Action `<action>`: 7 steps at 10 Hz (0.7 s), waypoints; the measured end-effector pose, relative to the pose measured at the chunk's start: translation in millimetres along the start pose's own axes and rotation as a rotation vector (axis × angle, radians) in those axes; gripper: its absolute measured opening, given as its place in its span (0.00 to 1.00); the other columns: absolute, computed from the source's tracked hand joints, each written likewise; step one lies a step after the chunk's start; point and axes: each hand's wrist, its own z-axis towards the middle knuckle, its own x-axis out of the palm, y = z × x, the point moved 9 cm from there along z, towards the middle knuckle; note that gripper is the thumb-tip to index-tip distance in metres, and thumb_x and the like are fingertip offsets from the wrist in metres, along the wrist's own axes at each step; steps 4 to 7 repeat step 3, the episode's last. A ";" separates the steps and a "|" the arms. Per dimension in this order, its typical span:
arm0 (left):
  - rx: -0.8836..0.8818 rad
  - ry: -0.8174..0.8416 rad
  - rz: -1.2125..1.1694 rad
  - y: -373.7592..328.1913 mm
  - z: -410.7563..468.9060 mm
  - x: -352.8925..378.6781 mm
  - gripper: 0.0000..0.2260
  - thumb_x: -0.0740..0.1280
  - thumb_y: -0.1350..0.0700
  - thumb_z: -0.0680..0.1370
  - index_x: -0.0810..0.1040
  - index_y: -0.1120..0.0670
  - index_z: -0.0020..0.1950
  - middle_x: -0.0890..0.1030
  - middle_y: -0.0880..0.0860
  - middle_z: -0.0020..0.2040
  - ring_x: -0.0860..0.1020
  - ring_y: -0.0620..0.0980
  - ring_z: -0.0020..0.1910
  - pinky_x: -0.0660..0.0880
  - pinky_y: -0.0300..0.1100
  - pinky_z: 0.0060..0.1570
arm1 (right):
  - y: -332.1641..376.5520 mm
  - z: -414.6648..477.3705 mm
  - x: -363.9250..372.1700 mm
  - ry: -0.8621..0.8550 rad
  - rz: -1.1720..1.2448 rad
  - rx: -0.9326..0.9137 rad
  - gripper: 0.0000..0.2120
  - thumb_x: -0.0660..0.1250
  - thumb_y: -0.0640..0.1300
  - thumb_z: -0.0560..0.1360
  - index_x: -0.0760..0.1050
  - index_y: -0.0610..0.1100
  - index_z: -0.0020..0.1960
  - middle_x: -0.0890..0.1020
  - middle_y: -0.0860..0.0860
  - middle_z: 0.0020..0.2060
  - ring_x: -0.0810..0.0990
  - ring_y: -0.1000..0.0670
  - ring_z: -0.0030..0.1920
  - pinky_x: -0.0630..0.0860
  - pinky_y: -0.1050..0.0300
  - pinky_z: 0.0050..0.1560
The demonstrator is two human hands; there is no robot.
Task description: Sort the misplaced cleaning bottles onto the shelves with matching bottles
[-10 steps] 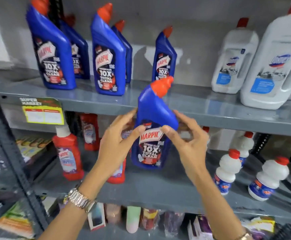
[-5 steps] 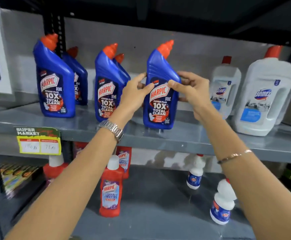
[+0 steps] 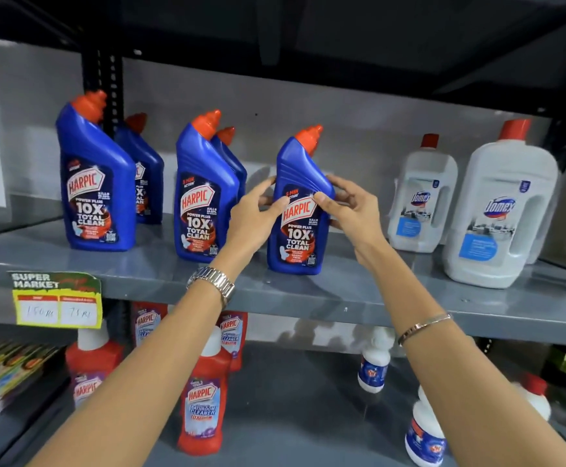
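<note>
A blue Harpic bottle with an orange cap stands upright on the grey upper shelf, to the right of several matching blue Harpic bottles. My left hand grips its left side and my right hand grips its right side, thumbs on the label. Its base rests on the shelf surface.
White Domex jugs stand at the right of the same shelf. On the lower shelf are red Harpic bathroom cleaner bottles and small white bottles. A yellow price tag hangs on the shelf edge at the left.
Both hands lifted the blue bottle from in front of the lower shelf up to the upper shelf and set it down beside the matching blue bottles.
</note>
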 end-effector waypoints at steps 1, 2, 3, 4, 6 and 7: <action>-0.015 0.006 -0.012 -0.7 -0.6 -0.7 0.20 0.67 0.53 0.75 0.69 0.48 0.67 0.79 0.49 0.48 0.79 0.50 0.52 0.79 0.50 0.52 | -2.9 -1.5 1.0 -0.015 0.005 0.003 0.21 0.72 0.46 0.71 0.74 0.49 0.63 0.82 0.42 0.55 0.81 0.43 0.55 0.77 0.39 0.59; -0.026 0.016 0.012 -4.8 -2.8 -0.7 0.19 0.67 0.52 0.75 0.70 0.48 0.66 0.79 0.50 0.51 0.79 0.51 0.54 0.78 0.52 0.53 | -2.2 -6.5 2.5 -0.015 0.012 0.014 0.21 0.71 0.46 0.72 0.74 0.50 0.63 0.82 0.44 0.56 0.81 0.45 0.55 0.77 0.39 0.59; -0.029 -0.065 0.046 -4.2 -7.4 -5.3 0.22 0.67 0.51 0.76 0.67 0.48 0.68 0.77 0.53 0.60 0.76 0.52 0.59 0.76 0.52 0.59 | -5.6 -12.9 -7.2 -0.082 0.017 0.034 0.20 0.70 0.50 0.72 0.74 0.52 0.63 0.81 0.46 0.58 0.80 0.47 0.57 0.75 0.38 0.61; -0.029 -0.065 0.046 -4.2 -7.4 -5.3 0.22 0.67 0.51 0.76 0.67 0.48 0.68 0.77 0.53 0.60 0.76 0.52 0.59 0.76 0.52 0.59 | -5.6 -12.9 -7.2 -0.082 0.017 0.034 0.20 0.70 0.50 0.72 0.74 0.52 0.63 0.81 0.46 0.58 0.80 0.47 0.57 0.75 0.38 0.61; -0.029 -0.065 0.046 -4.2 -7.4 -5.3 0.22 0.67 0.51 0.76 0.67 0.48 0.68 0.77 0.53 0.60 0.76 0.52 0.59 0.76 0.52 0.59 | -5.6 -12.9 -7.2 -0.082 0.017 0.034 0.20 0.70 0.50 0.72 0.74 0.52 0.63 0.81 0.46 0.58 0.80 0.47 0.57 0.75 0.38 0.61; -0.029 -0.065 0.046 -4.2 -7.4 -5.3 0.22 0.67 0.51 0.76 0.67 0.48 0.68 0.77 0.53 0.60 0.76 0.52 0.59 0.76 0.52 0.59 | -5.6 -12.9 -7.2 -0.082 0.017 0.034 0.20 0.70 0.50 0.72 0.74 0.52 0.63 0.81 0.46 0.58 0.80 0.47 0.57 0.75 0.38 0.61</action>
